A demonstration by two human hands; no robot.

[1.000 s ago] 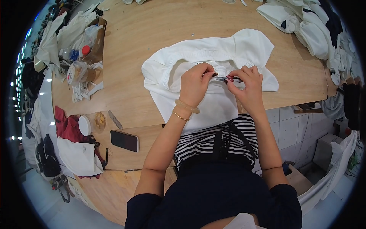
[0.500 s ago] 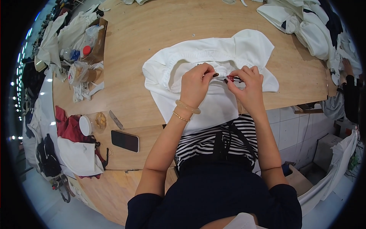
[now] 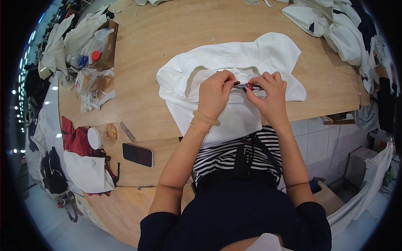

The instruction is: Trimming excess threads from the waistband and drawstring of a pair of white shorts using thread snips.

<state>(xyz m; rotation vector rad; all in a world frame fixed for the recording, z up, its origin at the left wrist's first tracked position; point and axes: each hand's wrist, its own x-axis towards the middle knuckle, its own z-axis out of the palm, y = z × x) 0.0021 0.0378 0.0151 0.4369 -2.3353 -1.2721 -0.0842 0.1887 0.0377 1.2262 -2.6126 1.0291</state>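
A white garment (image 3: 234, 113) with a gathered elastic waistband lies on the table and over my lap, its opening facing me. My left hand (image 3: 215, 90) pinches the near edge of the opening between thumb and fingertips. In my right hand (image 3: 270, 92) are small thread snips (image 3: 255, 87) with a red part, held between thumb and fingers. Their metal tip points left at the pinched edge, close to my left fingertips. My fingers partly hide the snips and the fabric at that spot.
On the left lie a phone (image 3: 138, 154), a small knife-like tool (image 3: 127, 131), a clear jar with a white lid (image 3: 94, 138) and red and white cloth (image 3: 86, 171). A cardboard box (image 3: 110, 46) with bottles stands behind them. White garments (image 3: 335, 33) are heaped at the far right.
My right hand has shifted slightly left, bringing the snips' metal tip closer to my left fingertips. My left hand and the garment stay nearly still.
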